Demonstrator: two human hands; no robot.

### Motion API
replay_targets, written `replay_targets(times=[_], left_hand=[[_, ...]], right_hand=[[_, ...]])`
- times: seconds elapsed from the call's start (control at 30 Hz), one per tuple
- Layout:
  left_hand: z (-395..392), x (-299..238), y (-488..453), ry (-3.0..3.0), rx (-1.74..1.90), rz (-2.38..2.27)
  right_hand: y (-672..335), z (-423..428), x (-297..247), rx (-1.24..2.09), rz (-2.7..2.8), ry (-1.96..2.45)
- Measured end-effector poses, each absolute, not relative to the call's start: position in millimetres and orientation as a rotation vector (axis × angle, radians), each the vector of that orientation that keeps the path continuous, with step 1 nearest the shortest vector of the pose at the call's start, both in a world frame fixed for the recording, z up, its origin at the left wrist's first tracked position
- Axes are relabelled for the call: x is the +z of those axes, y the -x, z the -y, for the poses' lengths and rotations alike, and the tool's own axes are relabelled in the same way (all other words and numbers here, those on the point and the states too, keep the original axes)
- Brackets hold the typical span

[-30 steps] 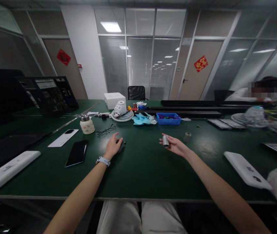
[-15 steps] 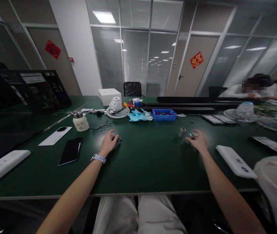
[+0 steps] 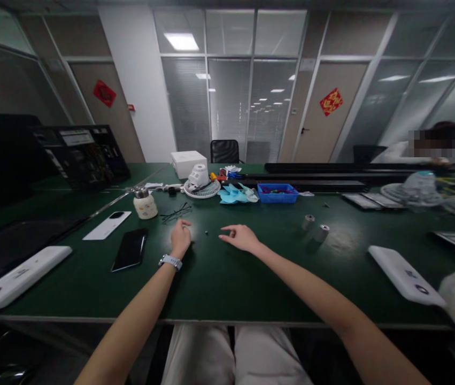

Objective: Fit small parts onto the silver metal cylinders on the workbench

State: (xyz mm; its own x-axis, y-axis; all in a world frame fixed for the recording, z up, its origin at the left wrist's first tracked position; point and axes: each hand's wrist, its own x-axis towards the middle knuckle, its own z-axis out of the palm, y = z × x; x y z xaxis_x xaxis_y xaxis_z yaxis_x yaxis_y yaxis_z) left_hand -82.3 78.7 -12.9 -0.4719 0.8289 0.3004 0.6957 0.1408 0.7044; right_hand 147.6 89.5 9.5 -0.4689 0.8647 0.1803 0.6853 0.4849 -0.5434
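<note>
Right hand [image 3: 241, 237] open, empty, index stretched toward tiny dark part [image 3: 206, 232] on worktop [image 3: 227, 283] | left hand [image 3: 181, 238] curled just beside it, cannot tell if gripping anything | best bet: light fingertip pinch, wrist low | metal cylinders [image 3: 322, 233] well right.

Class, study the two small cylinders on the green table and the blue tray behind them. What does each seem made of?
Farther cylinder and nearer cylinder: likely metal, grey with a dull sheen and pale highlights. Blue tray: probably moulded plastic, judging by its even, saturated colour and thin straight walls.
</note>
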Motion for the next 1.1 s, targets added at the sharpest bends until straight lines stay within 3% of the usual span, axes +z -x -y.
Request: replay_targets(times=[0.2, 0.37, 0.57, 0.77, 0.93, 1.1], left_hand=[[-84, -17, 83, -1.622, 1.110, -2.241], [-83, -14, 82, -1.675, 1.010, -2.262], [-82, -12, 81, -1.683, 0.960, -2.254], [-79, -10, 78, -1.684, 0.957, -2.260], [-78, -10, 77, -1.721, 0.934, -2.258], [-79, -11, 79, -1.725, 0.934, -2.254]], right_hand=[[-78, -106, -9, 0.476, 2.238, 1.421], [-84, -96, -9, 0.451, 2.184, 1.374], [-203, -96, 5, 0.276, 2.069, 1.259], [-360, -98, 32, -0.121, 1.568, 1.725], [-413, -85, 45, 0.023, 1.426, 2.154], [-415, -82, 45, 0.146, 1.451, 2.232]])
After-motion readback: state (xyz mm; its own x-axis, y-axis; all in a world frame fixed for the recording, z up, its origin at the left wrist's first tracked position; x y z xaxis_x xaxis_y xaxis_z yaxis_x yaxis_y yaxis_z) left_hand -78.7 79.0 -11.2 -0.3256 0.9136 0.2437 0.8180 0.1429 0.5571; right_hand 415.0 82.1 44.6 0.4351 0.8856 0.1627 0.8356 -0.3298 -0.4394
